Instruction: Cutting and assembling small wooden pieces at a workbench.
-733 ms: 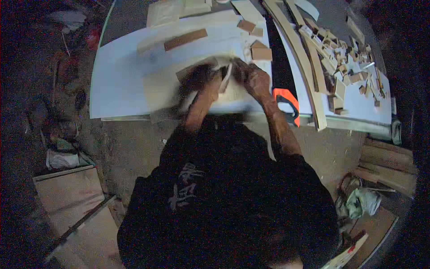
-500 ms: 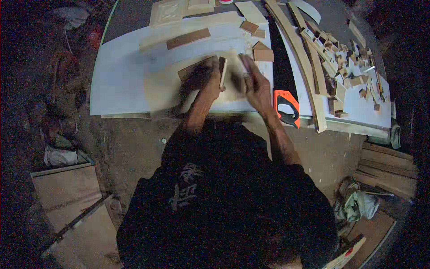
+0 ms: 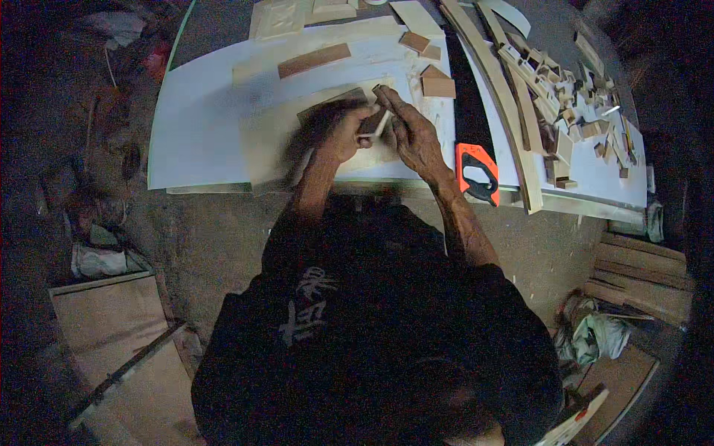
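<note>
My left hand (image 3: 346, 134) grips a small wooden piece (image 3: 375, 123) with a pale edge and a darker face, over a pale sheet (image 3: 264, 126) on the white-topped bench. My right hand (image 3: 413, 137) is closed right beside it, fingers reaching over the piece; a small dark item at its fingertips is too unclear to name. Behind my left hand a brown board (image 3: 318, 108) lies in shadow. A brown strip (image 3: 314, 61) lies farther back, and small brown blocks (image 3: 437, 86) lie to the right of my hands.
An orange-handled saw (image 3: 476, 154) lies right of my right forearm, beside long pale strips (image 3: 506, 111). Many small offcuts (image 3: 569, 115) are heaped at the bench's right. Flat pale panels (image 3: 279, 18) lie at the back. Boards (image 3: 632, 271) and bags (image 3: 599, 338) sit low right, panels (image 3: 104, 320) low left.
My right hand has moved up and inward, from a little apart half a second ago to against the piece in my left hand, which has tilted.
</note>
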The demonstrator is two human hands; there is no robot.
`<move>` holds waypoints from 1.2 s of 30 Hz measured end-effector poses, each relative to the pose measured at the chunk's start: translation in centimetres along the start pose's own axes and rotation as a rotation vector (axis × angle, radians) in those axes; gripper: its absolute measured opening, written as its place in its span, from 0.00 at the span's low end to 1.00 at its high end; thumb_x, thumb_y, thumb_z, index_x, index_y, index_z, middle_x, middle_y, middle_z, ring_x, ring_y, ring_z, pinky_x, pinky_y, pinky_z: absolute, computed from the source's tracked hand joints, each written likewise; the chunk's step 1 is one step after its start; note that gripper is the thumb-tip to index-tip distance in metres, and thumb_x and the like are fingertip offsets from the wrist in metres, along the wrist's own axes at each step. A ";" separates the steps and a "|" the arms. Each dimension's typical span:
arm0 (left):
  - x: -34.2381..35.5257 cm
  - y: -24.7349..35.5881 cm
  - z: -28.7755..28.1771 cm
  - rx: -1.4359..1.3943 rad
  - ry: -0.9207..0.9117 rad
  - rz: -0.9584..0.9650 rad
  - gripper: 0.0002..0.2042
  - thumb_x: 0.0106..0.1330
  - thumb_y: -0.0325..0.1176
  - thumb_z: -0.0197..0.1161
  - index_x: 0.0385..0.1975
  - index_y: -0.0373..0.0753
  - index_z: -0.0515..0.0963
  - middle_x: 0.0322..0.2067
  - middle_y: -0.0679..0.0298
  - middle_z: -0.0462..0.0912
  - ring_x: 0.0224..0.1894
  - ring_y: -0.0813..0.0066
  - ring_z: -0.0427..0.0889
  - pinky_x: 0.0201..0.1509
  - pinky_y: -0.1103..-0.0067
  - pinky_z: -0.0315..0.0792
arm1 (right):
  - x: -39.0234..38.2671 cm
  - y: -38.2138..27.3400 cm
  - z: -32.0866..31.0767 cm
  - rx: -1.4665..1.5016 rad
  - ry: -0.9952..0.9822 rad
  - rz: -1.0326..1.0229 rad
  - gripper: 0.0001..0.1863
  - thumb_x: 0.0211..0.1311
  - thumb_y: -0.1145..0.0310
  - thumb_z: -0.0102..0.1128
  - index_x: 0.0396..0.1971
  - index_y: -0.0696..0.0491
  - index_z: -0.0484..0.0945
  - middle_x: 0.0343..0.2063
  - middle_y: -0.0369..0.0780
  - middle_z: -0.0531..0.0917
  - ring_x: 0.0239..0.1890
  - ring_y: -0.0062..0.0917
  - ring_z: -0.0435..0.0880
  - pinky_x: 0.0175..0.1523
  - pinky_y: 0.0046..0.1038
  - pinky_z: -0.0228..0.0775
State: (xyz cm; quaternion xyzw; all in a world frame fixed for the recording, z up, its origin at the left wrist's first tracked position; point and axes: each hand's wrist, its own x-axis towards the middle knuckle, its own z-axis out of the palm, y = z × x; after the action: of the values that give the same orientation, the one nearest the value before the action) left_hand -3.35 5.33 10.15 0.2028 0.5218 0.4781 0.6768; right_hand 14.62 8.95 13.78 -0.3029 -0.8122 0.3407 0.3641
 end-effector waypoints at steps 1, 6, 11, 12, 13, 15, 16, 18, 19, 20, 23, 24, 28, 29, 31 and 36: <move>0.2 0.0 -0.3 -0.094 -0.188 0.064 0.10 0.70 0.40 0.52 0.43 0.46 0.77 0.29 0.72 0.75 0.25 0.80 0.71 0.23 0.80 0.66 | 0.1 0.0 0.1 -0.017 -0.025 0.021 0.33 0.61 0.78 0.53 0.67 0.41 0.65 0.38 0.48 0.80 0.40 0.43 0.82 0.47 0.39 0.74; 2.2 -2.1 -0.6 -0.213 -0.023 0.137 0.10 0.69 0.41 0.53 0.39 0.44 0.76 0.26 0.69 0.74 0.19 0.80 0.69 0.20 0.80 0.64 | 0.0 -0.3 0.8 0.030 -0.044 0.035 0.33 0.60 0.84 0.46 0.66 0.46 0.66 0.55 0.42 0.79 0.59 0.38 0.77 0.62 0.34 0.69; 4.2 -3.9 -3.0 -0.446 -0.297 0.093 0.13 0.68 0.46 0.54 0.42 0.45 0.75 0.28 0.65 0.76 0.22 0.76 0.71 0.23 0.79 0.67 | 0.3 -0.3 1.0 -0.437 -0.098 0.057 0.28 0.57 0.72 0.58 0.60 0.39 0.71 0.37 0.43 0.81 0.37 0.39 0.83 0.37 0.39 0.75; 4.6 -4.0 -3.3 -0.535 -0.438 0.081 0.14 0.68 0.47 0.54 0.43 0.45 0.76 0.29 0.64 0.76 0.24 0.75 0.72 0.25 0.78 0.68 | 0.8 -0.1 0.8 -0.458 -0.110 0.153 0.23 0.57 0.65 0.62 0.55 0.39 0.74 0.35 0.44 0.80 0.34 0.39 0.83 0.32 0.41 0.74; 4.4 -4.4 -3.5 -0.621 -0.614 0.063 0.15 0.68 0.47 0.54 0.44 0.45 0.76 0.29 0.64 0.77 0.25 0.73 0.73 0.26 0.77 0.69 | 1.1 0.2 0.6 -0.534 0.066 0.132 0.22 0.59 0.61 0.60 0.55 0.36 0.75 0.30 0.42 0.80 0.27 0.40 0.82 0.28 0.41 0.73; 4.7 -4.4 -3.4 -0.731 -0.734 0.070 0.16 0.68 0.50 0.54 0.46 0.46 0.76 0.29 0.64 0.77 0.28 0.69 0.75 0.28 0.75 0.71 | 1.8 0.8 0.0 -0.512 0.038 0.096 0.24 0.58 0.66 0.57 0.57 0.37 0.73 0.27 0.43 0.78 0.27 0.41 0.81 0.30 0.40 0.73; 4.7 -4.4 -3.3 -0.764 -0.686 0.008 0.17 0.68 0.51 0.54 0.46 0.47 0.77 0.29 0.65 0.78 0.30 0.68 0.76 0.29 0.74 0.72 | 1.8 1.1 0.0 -0.530 0.098 0.063 0.27 0.57 0.70 0.56 0.59 0.38 0.71 0.28 0.43 0.79 0.29 0.41 0.81 0.31 0.41 0.73; 4.9 -4.2 -2.8 -0.747 -0.307 0.060 0.17 0.68 0.52 0.54 0.45 0.47 0.77 0.29 0.64 0.78 0.30 0.67 0.77 0.32 0.72 0.73 | 1.6 1.6 0.1 -0.390 -0.015 -0.256 0.31 0.57 0.73 0.54 0.63 0.38 0.68 0.31 0.44 0.81 0.32 0.42 0.81 0.33 0.42 0.73; 5.2 -4.0 -2.6 -0.851 -0.556 0.128 0.18 0.68 0.53 0.54 0.44 0.46 0.78 0.29 0.64 0.78 0.31 0.67 0.78 0.33 0.72 0.73 | 2.0 2.1 0.1 -0.348 -0.162 -0.108 0.29 0.55 0.74 0.55 0.60 0.40 0.71 0.39 0.45 0.83 0.34 0.43 0.82 0.33 0.42 0.73; 5.2 -3.9 -2.6 -0.915 -0.683 0.139 0.18 0.68 0.53 0.54 0.43 0.46 0.78 0.30 0.63 0.79 0.31 0.66 0.78 0.34 0.71 0.74 | 1.8 2.5 0.1 -0.359 -0.082 -0.106 0.29 0.55 0.74 0.55 0.60 0.40 0.71 0.39 0.45 0.83 0.34 0.43 0.82 0.33 0.42 0.73; 5.2 -3.5 -2.8 -0.893 -0.829 0.090 0.20 0.67 0.54 0.53 0.39 0.43 0.78 0.29 0.64 0.80 0.33 0.65 0.79 0.32 0.70 0.73 | 2.7 3.3 0.1 -0.652 -0.223 0.424 0.30 0.50 0.76 0.58 0.56 0.40 0.75 0.45 0.45 0.82 0.34 0.43 0.83 0.33 0.40 0.75; 5.1 -3.6 -2.8 -0.918 -0.673 0.053 0.20 0.67 0.54 0.53 0.38 0.42 0.78 0.27 0.65 0.80 0.33 0.64 0.79 0.31 0.70 0.73 | 2.9 3.5 -0.2 -0.557 -0.091 0.159 0.28 0.52 0.72 0.60 0.56 0.37 0.75 0.43 0.44 0.82 0.34 0.40 0.83 0.33 0.39 0.75; 4.5 -3.3 -2.4 -0.882 -0.367 -0.060 0.19 0.65 0.53 0.55 0.39 0.42 0.77 0.28 0.66 0.80 0.30 0.68 0.77 0.27 0.76 0.68 | 4.1 2.6 -1.3 -0.245 0.059 -0.337 0.26 0.56 0.64 0.62 0.57 0.31 0.75 0.40 0.42 0.84 0.37 0.36 0.85 0.36 0.36 0.78; 4.5 -2.9 -2.1 -0.890 -0.628 0.021 0.20 0.65 0.53 0.55 0.40 0.42 0.77 0.30 0.66 0.80 0.30 0.68 0.76 0.26 0.77 0.67 | 4.6 2.4 -1.8 -0.373 -0.071 -0.009 0.28 0.53 0.66 0.62 0.57 0.31 0.76 0.42 0.41 0.83 0.38 0.36 0.84 0.38 0.36 0.78; 4.1 -2.2 -1.3 -0.843 -0.758 0.157 0.18 0.65 0.51 0.56 0.41 0.42 0.76 0.31 0.67 0.80 0.28 0.70 0.74 0.24 0.78 0.65 | 5.0 1.7 -1.8 -0.483 -0.190 0.338 0.29 0.50 0.70 0.62 0.56 0.33 0.76 0.45 0.40 0.83 0.38 0.37 0.84 0.39 0.37 0.79; 3.2 -1.5 -0.1 -0.742 -0.045 0.055 0.13 0.69 0.42 0.55 0.45 0.41 0.75 0.29 0.66 0.78 0.27 0.72 0.73 0.24 0.79 0.66 | 4.4 4.0 -1.2 -0.302 -0.005 -0.346 0.20 0.58 0.65 0.57 0.52 0.42 0.79 0.37 0.46 0.85 0.29 0.41 0.85 0.33 0.39 0.78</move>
State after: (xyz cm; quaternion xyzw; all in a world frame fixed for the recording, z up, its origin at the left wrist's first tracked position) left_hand -2.80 7.34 7.36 -0.0322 0.2924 0.6481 0.7025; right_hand 14.09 14.96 13.00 -0.2094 -0.8947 0.1485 0.3655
